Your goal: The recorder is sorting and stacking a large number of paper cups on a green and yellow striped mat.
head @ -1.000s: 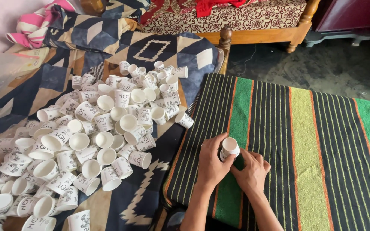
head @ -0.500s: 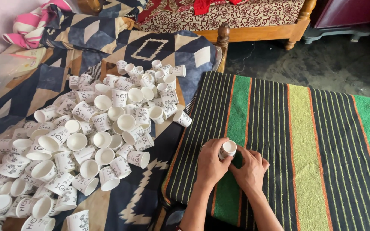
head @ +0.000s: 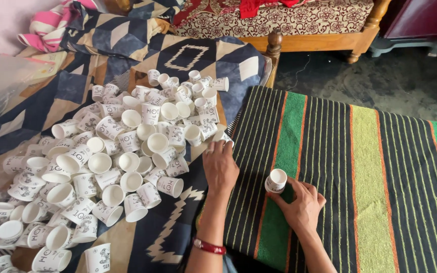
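Observation:
My right hand (head: 300, 206) grips a small white paper cup (head: 276, 180) standing upright on the striped black, green and yellow mat (head: 370, 167). My left hand (head: 219, 167) reaches left across the mat's edge, fingers apart, its fingertips touching a white paper cup (head: 220, 136) at the near edge of a large heap of several white printed paper cups (head: 122, 156). The heap lies scattered on a patterned blue and tan blanket (head: 168, 232). A red bangle (head: 208, 246) sits on my left wrist.
A wooden bed frame (head: 324, 40) with a floral cover stands at the back, its post near the mat's far corner. A pink striped cloth (head: 46, 33) and clear plastic sheet (head: 1, 86) lie at the left. Dark floor (head: 405, 86) lies beyond the mat.
My left hand has let go of the cup and moved left toward the heap. My right hand has kept the cup and set it lower on the mat.

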